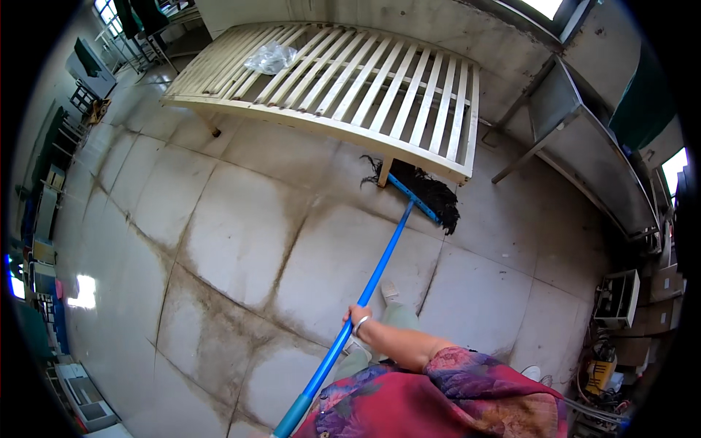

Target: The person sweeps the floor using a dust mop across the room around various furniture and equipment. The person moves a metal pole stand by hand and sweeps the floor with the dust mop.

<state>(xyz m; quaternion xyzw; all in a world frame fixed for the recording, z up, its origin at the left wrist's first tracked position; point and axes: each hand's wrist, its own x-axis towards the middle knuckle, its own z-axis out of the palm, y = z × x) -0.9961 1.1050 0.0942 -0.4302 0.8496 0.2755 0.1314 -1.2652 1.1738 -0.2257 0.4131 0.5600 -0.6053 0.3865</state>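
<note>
My right hand (pixel 357 315), with a bracelet at its wrist, is wrapped round the blue handle of a wide mop (pixel 385 257). The handle slants from the lower left up to the mop head. Dark, stringy fibres (pixel 432 196) hang from the blue bar and lie on the floor, around the near leg of a slatted wooden bed frame (pixel 321 117). Part of the fibres is hidden under the frame's corner. The teal end of the handle runs to the lower edge of the picture, and my left hand is not in view.
Dirt stains the pale floor tiles (pixel 234 226). On the slats lies a clear plastic bag (pixel 270 58). A metal-framed table (pixel 577 124) stands to the right, above boxes (pixel 629 328) and a yellow item (pixel 600 376) with cables. Several things line the left wall.
</note>
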